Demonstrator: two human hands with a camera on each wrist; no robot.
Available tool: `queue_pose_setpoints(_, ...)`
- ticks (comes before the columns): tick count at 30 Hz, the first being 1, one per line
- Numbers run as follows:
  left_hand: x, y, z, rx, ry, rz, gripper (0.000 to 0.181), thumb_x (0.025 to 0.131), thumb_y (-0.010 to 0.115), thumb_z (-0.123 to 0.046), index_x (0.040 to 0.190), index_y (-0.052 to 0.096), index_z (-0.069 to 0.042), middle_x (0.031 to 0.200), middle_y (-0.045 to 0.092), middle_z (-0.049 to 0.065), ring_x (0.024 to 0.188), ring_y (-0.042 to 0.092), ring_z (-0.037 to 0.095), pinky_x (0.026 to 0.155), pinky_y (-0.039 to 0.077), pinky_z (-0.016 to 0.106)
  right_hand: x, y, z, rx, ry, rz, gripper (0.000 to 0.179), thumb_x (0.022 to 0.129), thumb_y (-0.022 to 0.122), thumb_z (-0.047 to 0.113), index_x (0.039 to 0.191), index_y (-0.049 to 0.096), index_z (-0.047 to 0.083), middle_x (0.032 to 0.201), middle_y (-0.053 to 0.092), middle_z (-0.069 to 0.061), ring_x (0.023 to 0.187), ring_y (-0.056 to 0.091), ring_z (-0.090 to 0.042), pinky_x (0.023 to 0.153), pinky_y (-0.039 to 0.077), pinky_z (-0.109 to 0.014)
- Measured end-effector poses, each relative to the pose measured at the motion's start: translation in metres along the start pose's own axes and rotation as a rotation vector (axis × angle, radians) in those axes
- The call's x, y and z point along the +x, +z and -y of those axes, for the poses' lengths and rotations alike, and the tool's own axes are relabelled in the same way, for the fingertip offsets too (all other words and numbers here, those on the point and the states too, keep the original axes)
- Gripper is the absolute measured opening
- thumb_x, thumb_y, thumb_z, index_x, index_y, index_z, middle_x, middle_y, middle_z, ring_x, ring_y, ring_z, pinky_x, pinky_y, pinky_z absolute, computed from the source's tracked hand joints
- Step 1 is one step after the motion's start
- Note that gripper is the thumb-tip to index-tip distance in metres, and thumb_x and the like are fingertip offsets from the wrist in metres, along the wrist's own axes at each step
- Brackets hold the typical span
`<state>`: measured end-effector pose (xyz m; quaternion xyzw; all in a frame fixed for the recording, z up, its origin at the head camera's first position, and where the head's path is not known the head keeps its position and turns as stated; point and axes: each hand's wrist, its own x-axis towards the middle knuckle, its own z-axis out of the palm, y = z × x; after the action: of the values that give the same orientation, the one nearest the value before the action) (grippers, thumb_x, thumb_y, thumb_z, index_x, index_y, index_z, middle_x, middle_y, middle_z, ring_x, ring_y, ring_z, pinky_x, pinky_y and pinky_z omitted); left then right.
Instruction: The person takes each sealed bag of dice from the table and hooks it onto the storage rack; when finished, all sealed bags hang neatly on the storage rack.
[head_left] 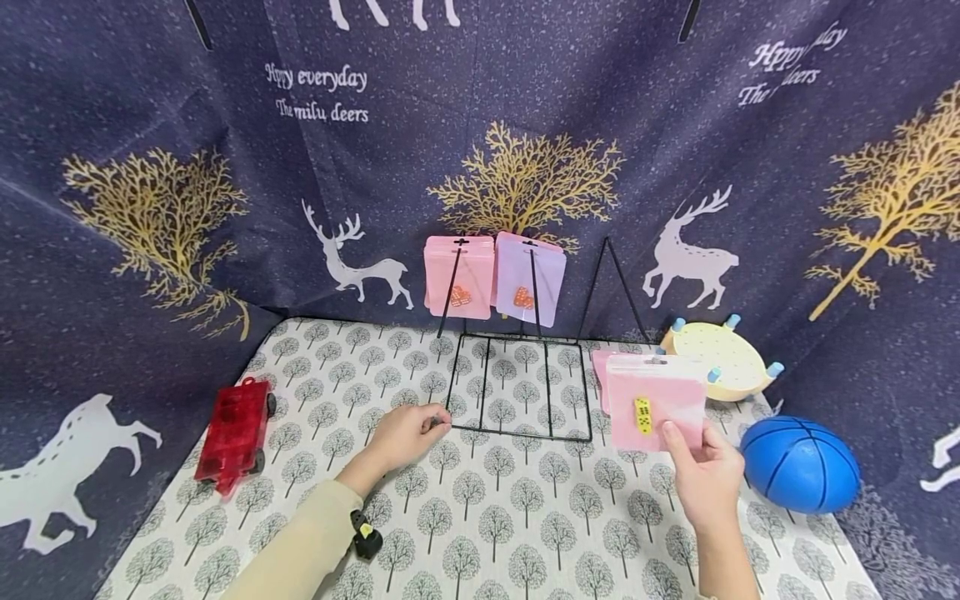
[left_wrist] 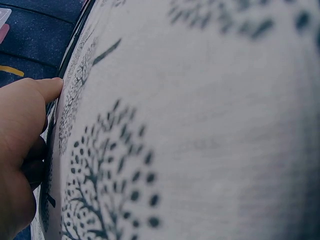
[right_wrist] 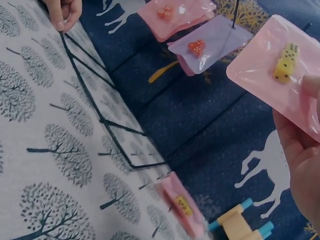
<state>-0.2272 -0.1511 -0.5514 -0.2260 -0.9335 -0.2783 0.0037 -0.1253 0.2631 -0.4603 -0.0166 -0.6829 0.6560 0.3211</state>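
In the head view my right hand [head_left: 708, 475] pinches a pink zip bag [head_left: 678, 400] by its lower right part, thumb in front. Yellow dice [head_left: 642, 415] show through the bag, which is raised above the table in front of the rack's right side. My left hand [head_left: 405, 435] pinches the front left corner of a black wire display rack [head_left: 517, 434] between thumb and fingertips. Pink bags [head_left: 441, 271] with orange dice hang on the rack's left hook, and purple bags [head_left: 553, 271] with orange dice hang beside them. The rack's right hook is bare.
Another pink bag [right_wrist: 182, 202] with yellow dice lies to the right of the rack. Farther right are a pale yellow toy with blue legs [head_left: 716, 358] and a blue ball [head_left: 799, 464]. A red toy cart [head_left: 234, 432] stands at left. Dark printed cloth hangs behind.
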Motion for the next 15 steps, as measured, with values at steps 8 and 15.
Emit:
queue_pose_setpoints(8,-0.001,-0.001,0.0,0.009,-0.003,-0.004,0.013,0.102,0.068,-0.034,0.112,0.075,-0.028,0.054,0.041,-0.017,0.045,0.03,0.0,0.042,0.026,0.016,0.003,0.006,0.012,0.086,-0.055,0.033,0.017,0.092,0.064,-0.017,0.102,0.073,-0.007,0.09,0.077,-0.001,0.08,0.074,-0.006,0.072,0.057,-0.016)
queue_pose_setpoints(15,-0.001,-0.001,0.0,0.006,0.005,-0.024,0.013,0.101,0.07,-0.035,0.111,0.075,-0.029,0.054,0.041,-0.016,0.045,0.03,0.002,0.042,0.025,0.018,0.008,0.015,0.017,0.144,-0.054,0.05,0.015,0.094,0.064,-0.015,0.106,0.07,-0.011,0.095,0.077,-0.004,0.086,0.074,-0.009,0.079,0.058,-0.019)
